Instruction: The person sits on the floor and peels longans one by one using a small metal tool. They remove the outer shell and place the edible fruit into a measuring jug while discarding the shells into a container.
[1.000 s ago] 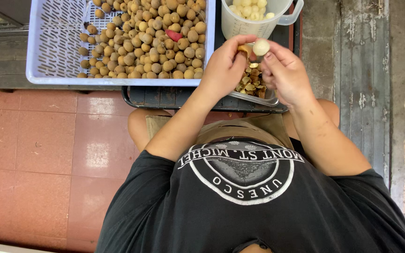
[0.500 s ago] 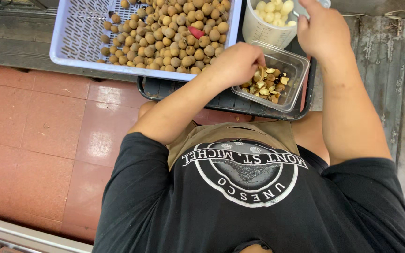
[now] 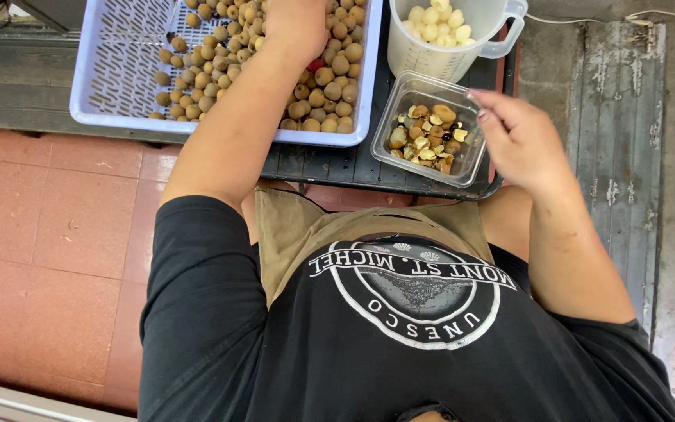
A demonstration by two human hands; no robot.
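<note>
Left hand (image 3: 297, 25) among brown fruits (image 3: 330, 86) — right hand (image 3: 519, 141) apart.

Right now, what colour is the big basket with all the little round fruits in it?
The basket is pale lavender-blue plastic with slotted holes, seen best in the head view.

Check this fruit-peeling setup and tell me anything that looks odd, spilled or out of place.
One thing stands out: a small red object lies among the brown round fruits in the lavender basket, close under the left hand. What it is cannot be told. Nothing looks spilled; shells stay inside the clear tub.
</note>
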